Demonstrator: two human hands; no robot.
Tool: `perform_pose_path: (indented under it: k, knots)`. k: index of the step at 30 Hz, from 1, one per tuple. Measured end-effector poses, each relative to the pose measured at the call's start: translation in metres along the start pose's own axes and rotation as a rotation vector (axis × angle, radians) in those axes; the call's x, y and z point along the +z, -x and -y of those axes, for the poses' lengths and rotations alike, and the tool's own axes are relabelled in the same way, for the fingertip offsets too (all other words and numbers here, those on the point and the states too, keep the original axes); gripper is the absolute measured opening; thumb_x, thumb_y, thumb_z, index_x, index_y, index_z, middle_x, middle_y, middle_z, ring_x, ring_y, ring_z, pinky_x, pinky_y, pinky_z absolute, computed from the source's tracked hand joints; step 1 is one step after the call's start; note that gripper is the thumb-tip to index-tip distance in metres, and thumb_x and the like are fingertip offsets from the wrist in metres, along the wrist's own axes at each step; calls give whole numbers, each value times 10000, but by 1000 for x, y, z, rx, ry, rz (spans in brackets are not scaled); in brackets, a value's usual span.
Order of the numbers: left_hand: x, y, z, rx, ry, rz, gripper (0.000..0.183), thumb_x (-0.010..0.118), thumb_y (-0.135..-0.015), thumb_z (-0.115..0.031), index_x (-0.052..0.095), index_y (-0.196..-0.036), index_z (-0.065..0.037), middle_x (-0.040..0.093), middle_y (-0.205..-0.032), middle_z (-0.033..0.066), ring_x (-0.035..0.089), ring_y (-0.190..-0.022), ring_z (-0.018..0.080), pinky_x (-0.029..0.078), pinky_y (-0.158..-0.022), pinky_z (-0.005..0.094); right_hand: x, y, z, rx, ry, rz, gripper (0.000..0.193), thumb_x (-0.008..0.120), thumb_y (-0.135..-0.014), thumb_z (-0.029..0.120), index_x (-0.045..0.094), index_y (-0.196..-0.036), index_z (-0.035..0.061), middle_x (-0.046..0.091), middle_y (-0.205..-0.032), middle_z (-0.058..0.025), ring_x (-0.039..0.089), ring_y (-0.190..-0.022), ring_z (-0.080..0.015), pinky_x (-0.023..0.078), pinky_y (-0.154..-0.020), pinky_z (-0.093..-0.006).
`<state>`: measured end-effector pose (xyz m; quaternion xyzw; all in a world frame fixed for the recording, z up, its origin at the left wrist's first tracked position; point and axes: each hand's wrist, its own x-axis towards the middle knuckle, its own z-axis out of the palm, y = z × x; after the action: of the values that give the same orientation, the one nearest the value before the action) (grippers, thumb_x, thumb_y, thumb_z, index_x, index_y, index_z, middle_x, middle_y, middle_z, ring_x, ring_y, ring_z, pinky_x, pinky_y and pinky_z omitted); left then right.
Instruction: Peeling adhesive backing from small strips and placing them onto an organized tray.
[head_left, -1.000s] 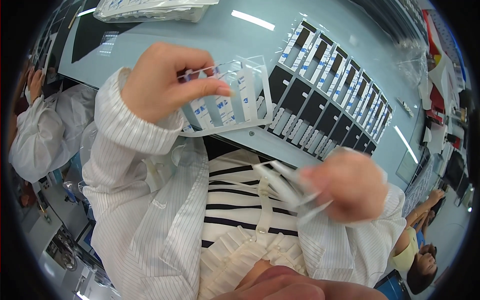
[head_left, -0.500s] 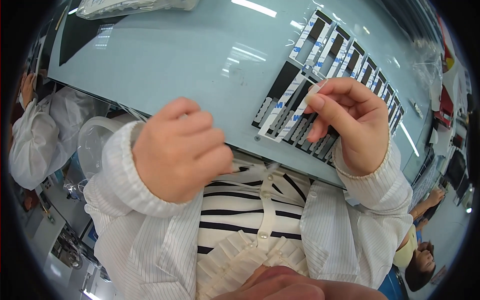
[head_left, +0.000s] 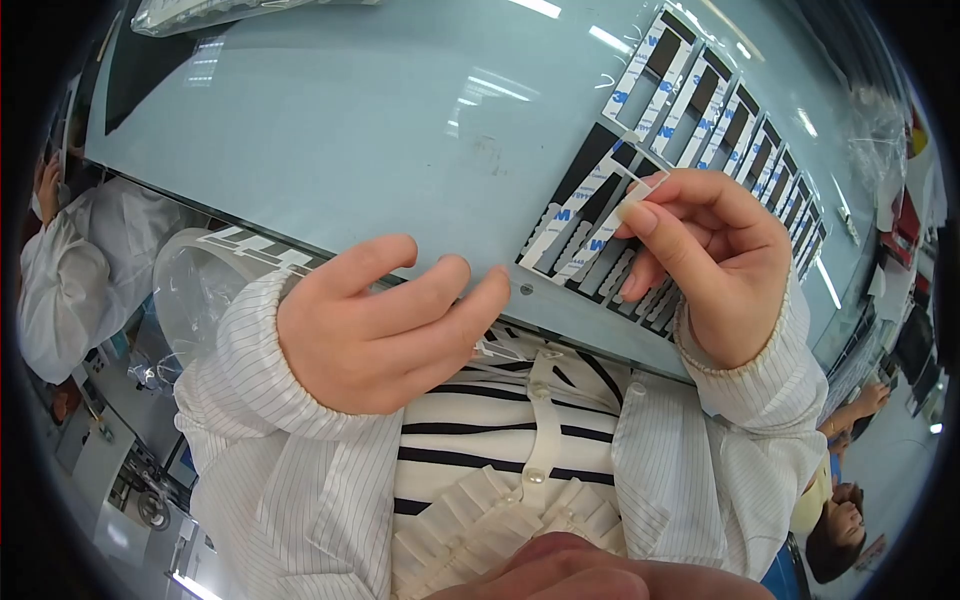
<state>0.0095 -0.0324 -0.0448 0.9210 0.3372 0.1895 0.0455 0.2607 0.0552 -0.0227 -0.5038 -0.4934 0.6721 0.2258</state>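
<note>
Between thumb and fingers, my right hand point(head_left: 725, 260) pinches a thin rectangular frame point(head_left: 562, 218) by its right side. White backing strips with blue print run along the frame's long sides. It lies tilted over black pieces with wavy-edged grey strips at the table's right. My left hand point(head_left: 385, 325) hovers at the near table edge, palm down, fingers spread, with nothing seen in it. Thin white strips point(head_left: 505, 348) lie or hang just beyond its fingertips, close to my striped top; whether they touch the hand is hidden.
More such frames point(head_left: 690, 115) stand in a slanting row on the glossy table point(head_left: 400, 130). A clear plastic bag point(head_left: 215, 12) lies at the far left. Beside the left edge is a translucent bin point(head_left: 190, 285) with white strips point(head_left: 255, 245) across its top. Other people work at both sides.
My left hand has opened from loosely curled fingers and lowered slightly. White strips now show over the bin. The right hand keeps its pinch on the frame; the whole view has shifted a little.
</note>
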Motion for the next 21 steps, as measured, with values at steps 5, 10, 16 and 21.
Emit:
perform_pose_path:
  k: [5, 10, 16, 21]
  knots:
    - [1, 0, 2, -6, -3, -6, 153, 712, -764, -70, 571, -710, -90, 727, -1087, 29, 574, -831, 192, 405, -650, 309, 1, -1, 0, 15, 4, -27, 145, 670, -922, -14, 634, -1059, -45, 705, -872, -135, 655, -572, -129, 522, -543, -209]
    - [1, -1, 2, -6, -12, -18, 186, 712, -766, -73, 545, -690, -102, 735, -1069, 23, 565, -819, 189, 390, -629, 298, 1, 0, 0, 6, 12, -21, 153, 671, -921, -17, 634, -1066, -45, 707, -873, -136, 654, -573, -127, 522, -542, -209]
    - [1, -1, 4, -3, -26, -10, 224, 715, -792, -96, 520, -682, -112, 739, -1067, 22, 561, -811, 184, 384, -621, 296, 1, -3, -1, 6, 17, -22, 156, 675, -917, -19, 635, -1066, -44, 708, -876, -135, 652, -573, -125, 520, -537, -208]
    - [1, -2, 2, -6, -23, -5, 219, 708, -801, -88, 520, -692, -109, 741, -1056, 21, 560, -808, 180, 384, -620, 297, 2, -1, -1, -3, 22, -25, 154, 675, -919, -17, 635, -1065, -43, 708, -877, -132, 651, -571, -123, 517, -533, -207]
